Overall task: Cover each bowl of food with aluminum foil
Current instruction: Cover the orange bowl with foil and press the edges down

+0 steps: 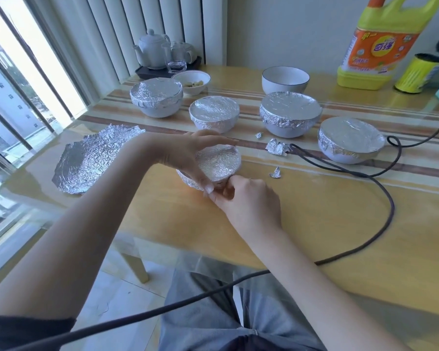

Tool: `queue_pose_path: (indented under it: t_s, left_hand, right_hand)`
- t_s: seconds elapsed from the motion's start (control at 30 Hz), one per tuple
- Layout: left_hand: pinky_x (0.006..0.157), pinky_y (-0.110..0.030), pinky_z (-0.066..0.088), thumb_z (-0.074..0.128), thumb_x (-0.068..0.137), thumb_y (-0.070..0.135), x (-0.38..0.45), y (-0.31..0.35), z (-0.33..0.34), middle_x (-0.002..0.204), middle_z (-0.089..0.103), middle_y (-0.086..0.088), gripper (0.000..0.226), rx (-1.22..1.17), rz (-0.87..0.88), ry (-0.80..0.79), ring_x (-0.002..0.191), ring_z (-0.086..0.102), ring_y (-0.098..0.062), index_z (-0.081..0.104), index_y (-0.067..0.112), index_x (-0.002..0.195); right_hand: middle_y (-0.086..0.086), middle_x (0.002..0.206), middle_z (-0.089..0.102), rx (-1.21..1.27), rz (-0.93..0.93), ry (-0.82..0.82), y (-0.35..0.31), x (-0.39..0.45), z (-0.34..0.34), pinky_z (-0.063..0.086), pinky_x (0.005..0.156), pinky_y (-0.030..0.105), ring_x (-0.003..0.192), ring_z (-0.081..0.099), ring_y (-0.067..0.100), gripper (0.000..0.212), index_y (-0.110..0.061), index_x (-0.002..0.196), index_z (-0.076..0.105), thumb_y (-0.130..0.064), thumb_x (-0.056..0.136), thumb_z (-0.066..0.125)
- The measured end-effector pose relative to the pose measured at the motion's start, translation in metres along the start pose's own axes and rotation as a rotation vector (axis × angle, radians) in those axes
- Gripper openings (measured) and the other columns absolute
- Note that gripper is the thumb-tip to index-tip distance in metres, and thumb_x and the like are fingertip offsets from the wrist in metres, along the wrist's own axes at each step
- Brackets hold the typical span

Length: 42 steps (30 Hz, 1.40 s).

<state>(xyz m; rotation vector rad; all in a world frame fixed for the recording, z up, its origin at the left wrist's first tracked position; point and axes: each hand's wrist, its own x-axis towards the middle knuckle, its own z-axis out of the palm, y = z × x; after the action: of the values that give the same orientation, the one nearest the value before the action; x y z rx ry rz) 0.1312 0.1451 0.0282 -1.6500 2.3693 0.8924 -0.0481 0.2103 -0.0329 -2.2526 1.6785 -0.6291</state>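
Foil (217, 162) caps the near bowl; left hand (188, 153) grips its far-left rim, right hand (246, 198) apparently pinches the near edge.

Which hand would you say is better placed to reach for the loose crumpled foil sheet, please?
Left. The left hand holds the foil-covered bowl beside the crumpled silver foil sheet on its own side; the right hand pinches the bowl's near edge, farther away.

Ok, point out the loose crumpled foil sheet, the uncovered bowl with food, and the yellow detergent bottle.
Loose crumpled foil sheet (91, 160), head view, centre.
Uncovered white bowl with food (192, 82), head view, rim.
Yellow detergent bottle (380, 46), head view, label.
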Motion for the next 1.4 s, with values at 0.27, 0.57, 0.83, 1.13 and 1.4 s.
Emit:
queue_pose_path:
  t_s: [0.27,0.57,0.83,1.13,1.4]
  left_hand:
    - [0.120,-0.030,0.002,0.010,0.098,0.062,-0.033,-0.004,0.031,0.161,0.009,0.016,0.066,-1.062,0.043,0.739,0.145,0.006,0.003,0.014,0.029,0.155]
    - [0.094,-0.022,0.043,0.004,0.097,0.062,-0.027,0.026,0.104,0.113,0.071,0.001,0.080,-1.696,0.123,0.721,0.114,0.059,-0.010,0.051,0.009,0.134]
    - [0.115,-0.027,0.027,0.004,0.097,0.062,-0.025,0.025,0.068,0.137,0.058,0.002,0.079,-1.693,0.117,0.715,0.131,0.047,-0.008,0.049,0.014,0.140]
    - [0.082,-0.040,0.055,0.012,0.095,0.069,0.071,-0.005,-0.098,0.127,0.056,-0.015,0.094,-1.848,0.103,0.650,0.108,0.058,-0.028,0.045,-0.009,0.136]
    - [0.075,-0.056,0.051,0.012,0.092,0.073,0.155,-0.053,-0.133,0.122,0.055,-0.021,0.095,-1.762,-0.294,0.511,0.102,0.059,-0.036,0.045,-0.012,0.120]
  right_hand:
    - [0.000,0.126,0.057,1.126,0.340,-0.186,0.028,0.008,-0.034,0.047,0.094,0.025,0.105,0.059,0.007,0.027,-0.025,0.117,0.055,-0.039,0.094,0.052]
    - [0.007,0.154,0.031,1.698,0.556,-0.359,0.003,0.017,-0.018,0.023,0.117,0.033,0.141,0.030,0.017,0.071,-0.009,0.149,0.027,-0.057,0.098,0.025]
    - [0.001,0.144,0.046,1.621,0.380,-0.375,0.000,0.039,-0.039,0.027,0.117,0.035,0.133,0.042,0.013,0.060,-0.012,0.144,0.039,-0.050,0.100,0.028]
    - [0.021,0.098,0.059,1.441,0.457,-0.273,0.012,0.219,-0.108,0.059,0.059,0.029,0.089,0.062,0.027,0.062,0.011,0.101,0.055,-0.046,0.102,0.029]
    - [0.028,0.107,0.052,1.208,0.670,-0.484,0.039,0.307,-0.087,0.049,0.078,0.036,0.112,0.053,0.036,0.070,0.023,0.131,0.032,-0.041,0.104,0.021]
